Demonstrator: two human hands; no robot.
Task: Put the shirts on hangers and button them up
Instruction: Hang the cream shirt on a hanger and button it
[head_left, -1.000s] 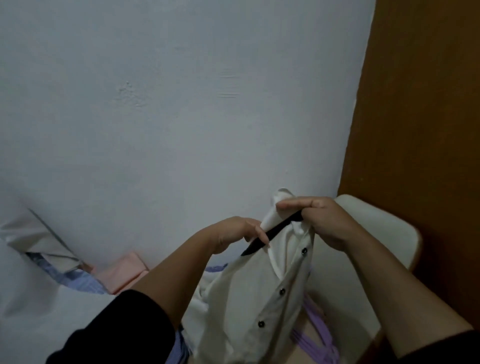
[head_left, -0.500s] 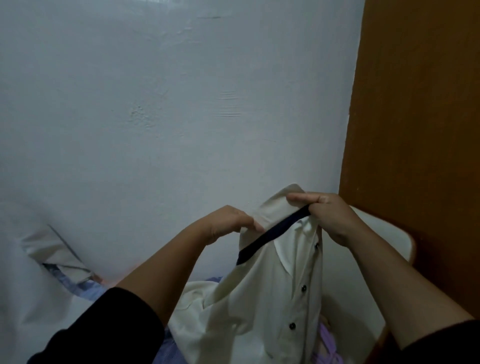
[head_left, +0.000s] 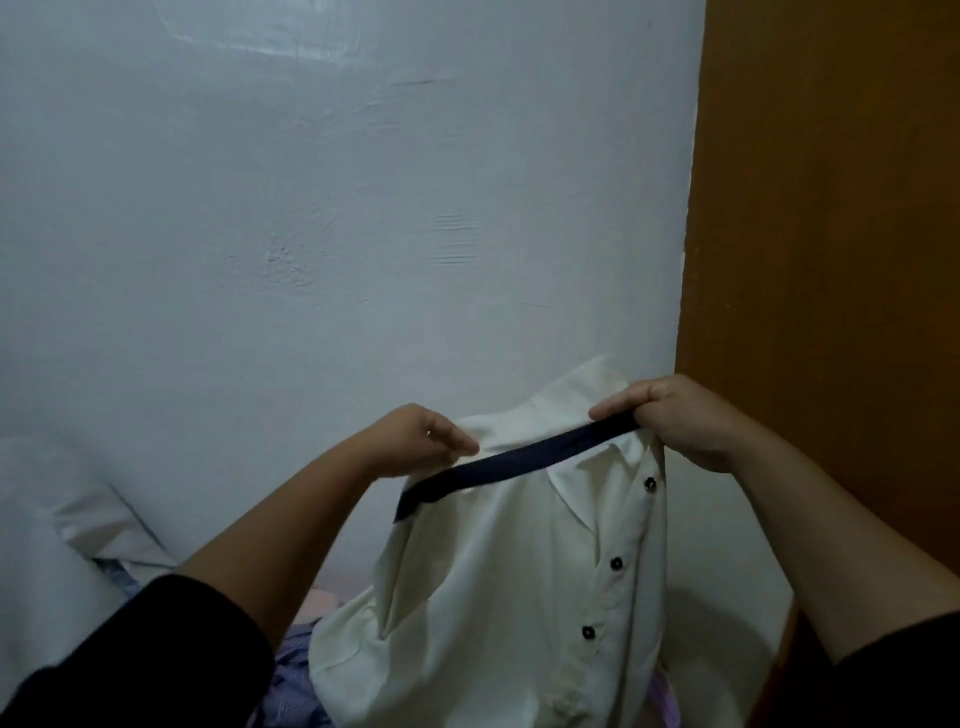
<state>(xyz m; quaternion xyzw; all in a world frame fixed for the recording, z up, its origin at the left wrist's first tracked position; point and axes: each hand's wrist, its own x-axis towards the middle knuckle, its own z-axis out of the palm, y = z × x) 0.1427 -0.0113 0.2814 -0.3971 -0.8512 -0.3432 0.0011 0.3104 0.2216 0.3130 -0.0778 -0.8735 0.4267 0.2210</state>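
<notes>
A cream shirt (head_left: 498, 582) with dark buttons hangs in front of me, held up by its collar. A dark navy band (head_left: 514, 460), which may be a hanger arm or the collar's inner trim, runs across the neck opening. My left hand (head_left: 421, 434) pinches the collar at its left side. My right hand (head_left: 675, 415) grips the collar and the band's right end. The shirt front is open, with three buttons showing down the placket.
A pale wall (head_left: 337, 234) fills the background, and a brown wooden panel (head_left: 831, 260) stands at the right. Below lie a striped blue garment (head_left: 296, 670), a bit of lilac cloth (head_left: 667, 701), a white cloth (head_left: 98, 525) at the left, and a white surface (head_left: 727, 649).
Both hands have raised the shirt higher and moved apart, spreading the collar so the dark band stretches out between them. My view has tilted upward.
</notes>
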